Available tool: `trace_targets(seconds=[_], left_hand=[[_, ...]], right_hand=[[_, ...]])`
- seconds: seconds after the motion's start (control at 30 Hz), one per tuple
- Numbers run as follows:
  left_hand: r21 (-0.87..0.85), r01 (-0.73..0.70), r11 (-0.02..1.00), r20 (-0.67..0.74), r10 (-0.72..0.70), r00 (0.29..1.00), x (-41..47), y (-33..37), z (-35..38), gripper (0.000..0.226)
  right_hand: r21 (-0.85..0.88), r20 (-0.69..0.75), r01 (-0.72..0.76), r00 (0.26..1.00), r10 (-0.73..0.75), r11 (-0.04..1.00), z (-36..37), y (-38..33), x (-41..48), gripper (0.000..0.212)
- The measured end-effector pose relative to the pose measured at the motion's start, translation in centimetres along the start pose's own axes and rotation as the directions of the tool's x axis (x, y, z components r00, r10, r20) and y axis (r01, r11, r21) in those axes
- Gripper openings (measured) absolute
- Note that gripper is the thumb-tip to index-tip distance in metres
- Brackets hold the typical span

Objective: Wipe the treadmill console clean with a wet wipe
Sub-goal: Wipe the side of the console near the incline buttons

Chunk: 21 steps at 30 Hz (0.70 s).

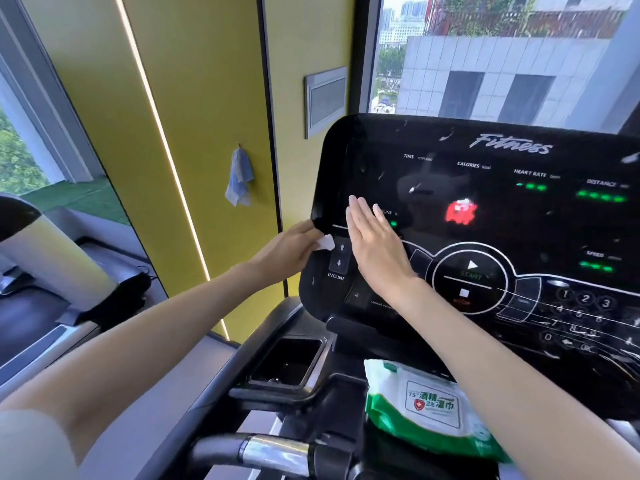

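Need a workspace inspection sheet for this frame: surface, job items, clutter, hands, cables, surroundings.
Surface: console glossy black, streaked, displays lit.
Job's things: wipe at the console's left edge; wipe pack on the ledge below.
Clutter: nothing seen.
Hands: left hand grips the wipe; right hand flat, fingers straight, at the console face; contact unclear.
Cables: nothing seen.
Surroundings: yellow wall with hanging cloth; window; second treadmill left.

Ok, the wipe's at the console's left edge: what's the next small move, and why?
Probably slide the wipe rightward over the incline buttons. The left hand pinches it at the left edge of the console, so most of the panel lies to its right, with pale smears near the number keys. The right hand, flat and open beside it, may need to lift clear.
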<state>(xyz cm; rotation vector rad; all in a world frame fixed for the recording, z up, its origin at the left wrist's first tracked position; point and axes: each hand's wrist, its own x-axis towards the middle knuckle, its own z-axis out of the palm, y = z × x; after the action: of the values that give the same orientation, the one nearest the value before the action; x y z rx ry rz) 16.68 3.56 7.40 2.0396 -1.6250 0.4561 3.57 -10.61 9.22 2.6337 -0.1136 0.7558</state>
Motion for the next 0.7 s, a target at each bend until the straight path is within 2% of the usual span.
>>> trace_targets(seconds=[0.1,0.17,0.27,0.37,0.43,0.53,0.6,0.7], left_hand=[[-0.039,0.115,0.993,-0.125,-0.119,0.985,3.3,-0.2,-1.3,0.011],[-0.028,0.140,0.990,-0.182,-0.143,0.973,4.1,-0.2,-1.4,0.010],[0.029,0.059,0.998,-0.109,-0.056,0.992,1.1,0.5,-0.1,0.009],[0.019,-0.008,1.000,-0.014,0.008,1.000,-1.0,0.6,0.3,0.011],[0.003,0.039,0.999,-0.035,-0.039,0.999,0.5,0.4,-0.5,0.009],[-0.039,0.170,0.985,-0.162,-0.174,0.971,2.7,0.1,-1.1,0.010],[-0.042,0.160,0.986,-0.189,-0.165,0.968,2.0,0.3,-0.3,0.010],[-0.016,0.067,0.998,-0.086,-0.068,0.994,-1.4,1.0,1.1,0.010]], right_hand=[[-0.026,0.084,-0.005,0.996,0.007,1.000,-0.5,-0.1,-0.1,0.063],[-0.040,0.119,-0.011,0.993,0.016,0.999,-0.7,0.1,-0.2,0.064],[0.007,0.034,0.003,0.999,-0.003,1.000,0.0,0.2,-0.2,0.066],[0.034,0.079,-0.001,0.997,-0.001,0.999,-0.2,0.3,-0.4,0.070],[0.063,0.085,-0.008,0.996,0.003,0.998,-0.4,0.1,-0.6,0.072],[0.008,0.026,-0.046,0.999,0.046,0.999,0.4,-0.4,-2.1,0.072],[0.012,0.010,-0.065,0.998,0.065,0.998,1.2,-1.2,-3.8,0.067],[0.097,-0.012,-0.083,0.996,0.085,0.992,1.9,-2.3,-6.1,0.061]])
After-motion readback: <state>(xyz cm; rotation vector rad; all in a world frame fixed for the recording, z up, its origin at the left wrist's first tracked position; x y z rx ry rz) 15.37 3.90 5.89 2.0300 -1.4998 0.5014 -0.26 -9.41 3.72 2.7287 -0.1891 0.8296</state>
